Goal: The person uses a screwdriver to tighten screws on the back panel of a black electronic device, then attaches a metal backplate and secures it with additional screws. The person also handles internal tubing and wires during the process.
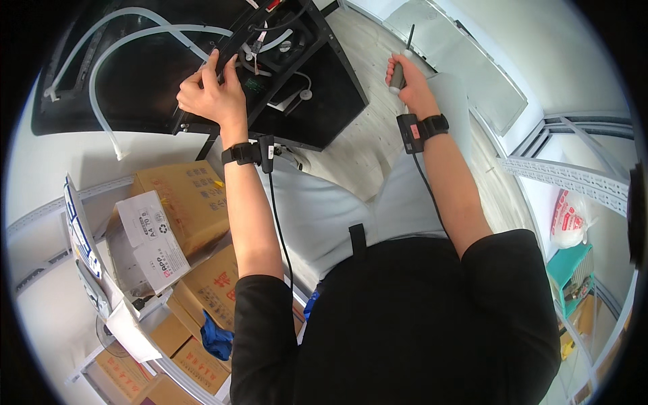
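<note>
At the upper left stands a black machine cabinet with tubing and wiring inside. My left hand is on its black frame bar, with the thumb at one edge and the fingers at the other. Close by on the right are thin wires and a small clipped connector. My right hand is closed around the grey handle of a screwdriver, apart from the cabinet. Its dark shaft points up and away from me. Both wrists wear black straps with small cabled modules.
Two pale hoses loop over the cabinet's left side. Cardboard boxes are stacked on shelving at the lower left, with a blue cloth. Metal racking on the right holds a plastic bag and a teal basket.
</note>
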`<action>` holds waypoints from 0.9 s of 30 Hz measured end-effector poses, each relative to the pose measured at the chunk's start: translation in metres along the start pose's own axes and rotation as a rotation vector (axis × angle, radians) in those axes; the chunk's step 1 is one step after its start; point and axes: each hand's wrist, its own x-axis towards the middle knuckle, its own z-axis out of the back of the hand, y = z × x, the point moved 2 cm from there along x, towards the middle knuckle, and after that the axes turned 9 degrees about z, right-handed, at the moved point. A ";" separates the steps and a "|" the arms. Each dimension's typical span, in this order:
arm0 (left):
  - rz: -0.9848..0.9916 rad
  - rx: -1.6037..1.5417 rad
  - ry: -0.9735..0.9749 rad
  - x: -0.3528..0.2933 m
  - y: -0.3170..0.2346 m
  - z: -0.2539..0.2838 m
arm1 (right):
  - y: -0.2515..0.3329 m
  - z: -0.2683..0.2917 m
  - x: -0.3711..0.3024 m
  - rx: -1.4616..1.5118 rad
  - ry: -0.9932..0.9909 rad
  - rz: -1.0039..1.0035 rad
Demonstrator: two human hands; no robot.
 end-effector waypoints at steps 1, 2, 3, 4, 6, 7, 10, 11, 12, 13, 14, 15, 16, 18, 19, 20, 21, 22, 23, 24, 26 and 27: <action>-0.010 0.012 -0.006 0.002 0.002 -0.002 | 0.000 -0.003 -0.005 -0.021 -0.010 0.015; -0.020 0.023 -0.013 0.005 0.005 -0.004 | 0.000 -0.006 -0.006 -0.031 -0.003 0.011; -0.029 0.036 -0.016 0.006 0.006 -0.006 | -0.002 -0.005 -0.007 -0.044 0.001 0.004; -0.027 0.031 -0.018 0.007 0.008 -0.008 | -0.003 -0.004 -0.008 -0.056 0.006 -0.004; -0.024 0.022 -0.020 0.010 0.009 -0.012 | -0.006 -0.002 -0.009 -0.063 0.002 -0.015; -0.016 0.013 -0.009 0.011 0.009 -0.012 | -0.008 -0.002 -0.009 -0.067 0.000 -0.021; 0.000 -0.002 0.010 0.014 0.008 -0.013 | -0.014 0.003 -0.008 -0.066 -0.012 -0.040; 0.000 -0.003 0.008 0.017 0.008 -0.015 | -0.016 0.004 -0.008 -0.069 -0.019 -0.043; 0.000 -0.004 0.010 0.017 0.009 -0.017 | -0.018 0.005 -0.010 -0.071 -0.029 -0.048; 0.000 -0.002 0.015 0.018 0.009 -0.019 | -0.019 0.005 -0.011 -0.073 -0.040 -0.054; 0.000 0.001 0.020 0.019 0.010 -0.021 | -0.022 0.007 -0.010 -0.070 -0.024 -0.063; 0.001 -0.001 0.024 0.021 0.012 -0.023 | -0.026 0.009 -0.009 -0.067 -0.010 -0.068; -0.002 0.003 0.022 0.021 0.013 -0.025 | -0.030 0.012 -0.008 -0.064 0.004 -0.074; -0.007 0.011 0.016 0.022 0.015 -0.028 | -0.037 0.018 -0.007 -0.059 -0.009 -0.103; -0.012 0.023 0.006 0.022 0.017 -0.030 | -0.039 0.020 -0.007 -0.057 -0.016 -0.117; -0.018 0.035 -0.005 0.023 0.019 -0.031 | -0.041 0.023 -0.007 -0.054 -0.015 -0.121; -0.022 0.047 -0.017 0.024 0.022 -0.032 | -0.042 0.024 -0.007 -0.052 -0.013 -0.124; -0.022 0.045 -0.012 0.026 0.024 -0.033 | -0.043 0.025 -0.006 -0.050 -0.012 -0.127; -0.022 0.042 -0.006 0.028 0.027 -0.034 | -0.045 0.026 -0.006 -0.047 -0.016 -0.129; -0.023 0.040 -0.002 0.029 0.028 -0.035 | -0.045 0.027 -0.005 -0.045 -0.019 -0.132; -0.021 0.039 0.004 0.030 0.030 -0.037 | -0.046 0.028 -0.003 -0.045 -0.019 -0.132; -0.020 0.033 0.009 0.030 0.029 -0.038 | -0.046 0.029 -0.003 -0.048 -0.020 -0.126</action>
